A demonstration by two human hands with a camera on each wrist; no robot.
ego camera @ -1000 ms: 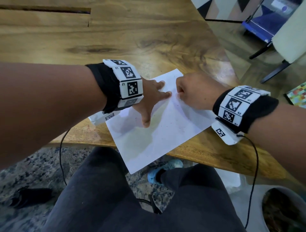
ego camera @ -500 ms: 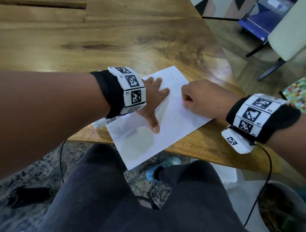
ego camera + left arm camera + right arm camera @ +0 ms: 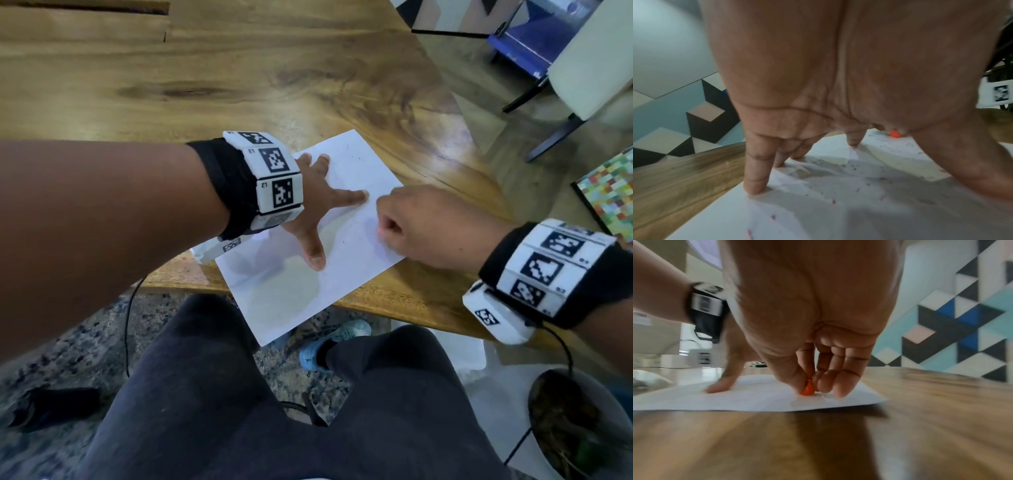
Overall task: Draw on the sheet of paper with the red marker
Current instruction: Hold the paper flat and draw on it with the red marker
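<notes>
A white sheet of paper (image 3: 294, 284) lies askew at the near edge of the wooden table (image 3: 239, 75), one corner hanging over it. My left hand (image 3: 318, 202) presses flat on the sheet with fingers spread, fingertips (image 3: 754, 186) down on the paper (image 3: 859, 203). My right hand (image 3: 424, 226) is curled beside it on the sheet's right part. In the right wrist view its thumb and fingers pinch the red marker (image 3: 807, 388), whose orange-red end touches the paper (image 3: 756, 399). That end (image 3: 895, 134) also peeks out in the left wrist view. Faint specks mark the sheet.
My legs in dark trousers (image 3: 260, 411) are under the table edge. A pot with a plant (image 3: 575, 428) stands on the floor at the lower right. A chair (image 3: 589, 58) and a colourful checked mat (image 3: 613, 192) lie beyond the table's right side.
My right hand has slid toward me and rightward across the sheet. The left hand has stayed spread on the paper, with its fingers shifted slightly.
</notes>
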